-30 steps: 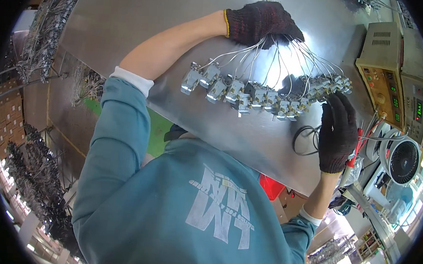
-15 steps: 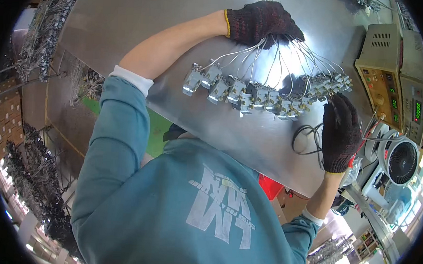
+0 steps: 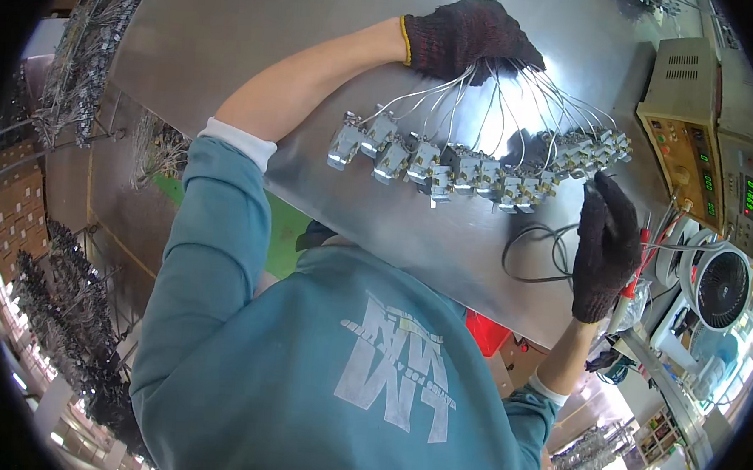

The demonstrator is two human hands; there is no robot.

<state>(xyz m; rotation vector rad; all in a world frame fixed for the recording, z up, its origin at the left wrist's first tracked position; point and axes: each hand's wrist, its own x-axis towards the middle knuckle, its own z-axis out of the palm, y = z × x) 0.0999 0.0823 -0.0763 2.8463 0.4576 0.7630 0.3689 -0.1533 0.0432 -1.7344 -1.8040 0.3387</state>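
Observation:
My left hand, in a dark knitted glove with a yellow cuff, is closed around a bundle of thin white wires above the metal table. The wires fan out to a curved row of small silvery metal parts with brass-coloured terminals, lying on the tabletop. Just beyond the row's right end is my gloved right hand, its fingers pressed together and pointing at the parts. What it holds, if anything, is hidden. A red probe-like stick shows along its right side, and a dark cable loops to its left.
Two bench instruments with lit displays, one tan-fronted and one grey, stand at the right. A fan sits below them. The table's near edge runs by my body. Bundles of dark parts hang at the left.
My right hand has drawn slightly down and away from the row's right end. The dark cable loop has shifted left, and the grey instrument's digits have changed. My left hand keeps its grip.

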